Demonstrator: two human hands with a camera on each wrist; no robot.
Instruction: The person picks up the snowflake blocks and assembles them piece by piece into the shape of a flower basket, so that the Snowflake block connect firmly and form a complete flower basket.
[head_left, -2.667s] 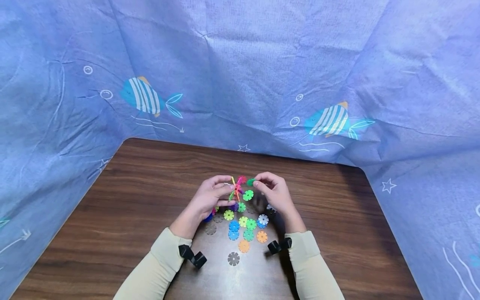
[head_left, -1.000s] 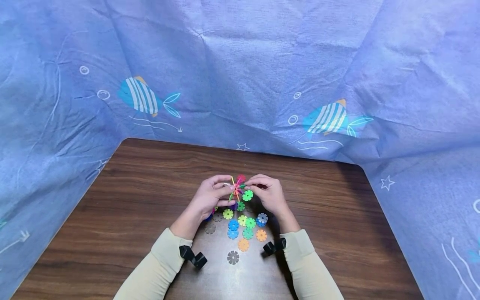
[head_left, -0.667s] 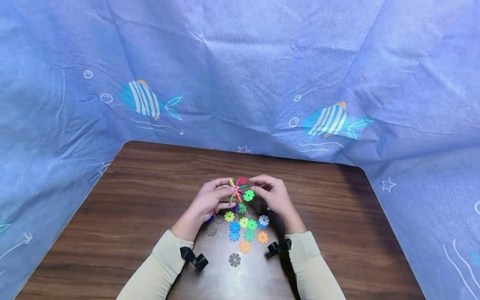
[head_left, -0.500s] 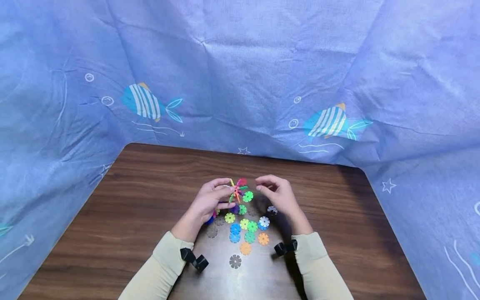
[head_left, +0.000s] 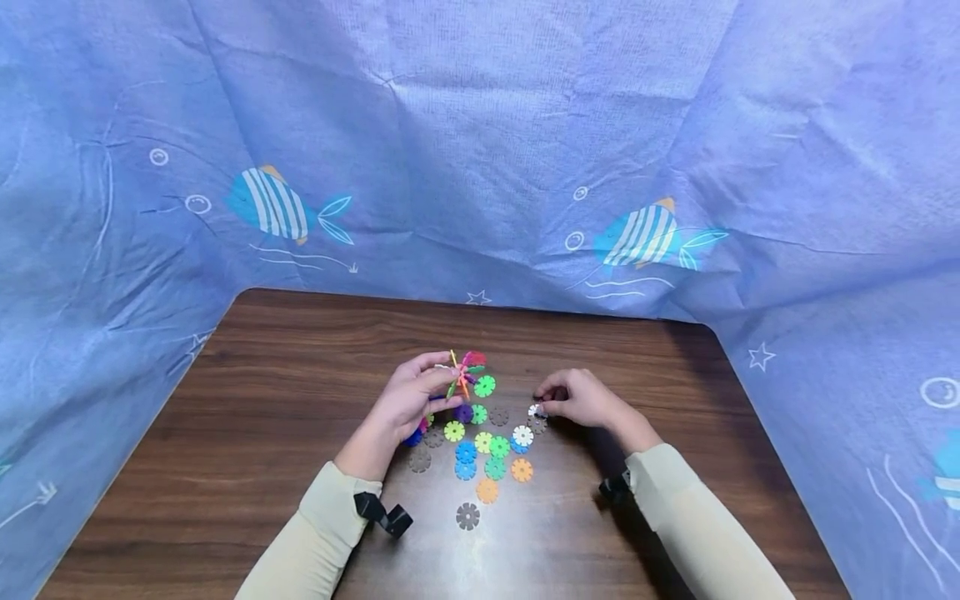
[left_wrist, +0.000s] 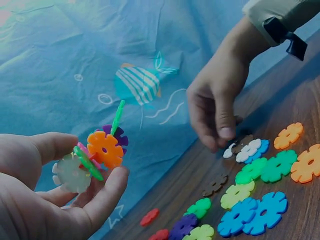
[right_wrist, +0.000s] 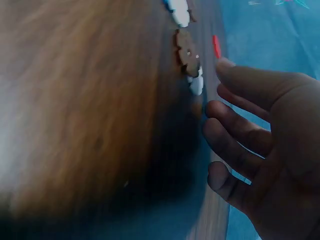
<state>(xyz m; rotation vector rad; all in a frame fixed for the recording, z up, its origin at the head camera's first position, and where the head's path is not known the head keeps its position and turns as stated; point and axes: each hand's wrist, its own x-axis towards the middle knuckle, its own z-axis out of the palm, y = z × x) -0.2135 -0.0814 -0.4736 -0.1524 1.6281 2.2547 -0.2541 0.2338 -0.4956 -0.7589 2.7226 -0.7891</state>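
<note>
In the head view my left hand (head_left: 401, 408) pinches a cluster of interlocking snowflake discs (head_left: 461, 377) between thumb and fingers, raised above the table. The left wrist view shows an orange disc (left_wrist: 105, 149), a pale translucent disc (left_wrist: 74, 172), and green, pink and purple ones joined in it. My right hand (head_left: 588, 402) is low at the right of the loose discs, fingertips right at a white disc (head_left: 535, 410) and a brown disc (head_left: 537, 424). In the right wrist view its fingers are loosely bent and apart, with the brown disc (right_wrist: 187, 52) beyond the thumb tip.
Loose discs lie between the forearms: blue (head_left: 466, 452), green (head_left: 495, 467), orange (head_left: 487, 490), yellow (head_left: 453, 431) and others, some overlapping. A grey-brown disc (head_left: 468, 517) lies closest to the body. A blue fish-print cloth (head_left: 480, 167) hangs behind the wooden table (head_left: 315, 333).
The right hand brought a green disc to the cluster and let go of it there. It has since moved right and down to the white and brown discs. The left hand keeps its hold.
</note>
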